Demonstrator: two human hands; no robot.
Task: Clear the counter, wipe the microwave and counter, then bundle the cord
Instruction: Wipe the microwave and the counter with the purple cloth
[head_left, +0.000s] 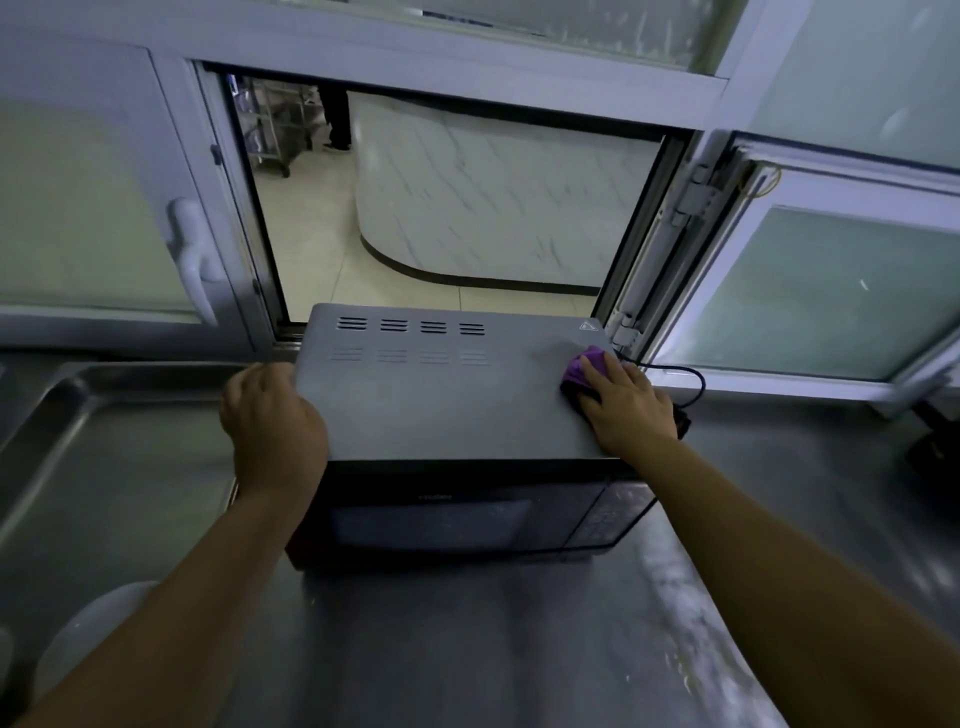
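Note:
A grey-topped microwave (441, 395) with a dark door stands on the steel counter (519, 649), its back toward an open serving window. My right hand (626, 402) presses a purple cloth (589, 371) flat onto the top's right rear corner. My left hand (272, 421) grips the microwave's left upper edge, fingers curled over its side. The black cord (685, 376) loops on the counter behind the right side, partly hidden by my right hand.
A steel tray (104, 415) lies on the counter at left, with a white rounded object (88, 634) at the lower left. A hinged window panel (810, 291) swings open at right. A dark object (935, 447) sits at the far right edge.

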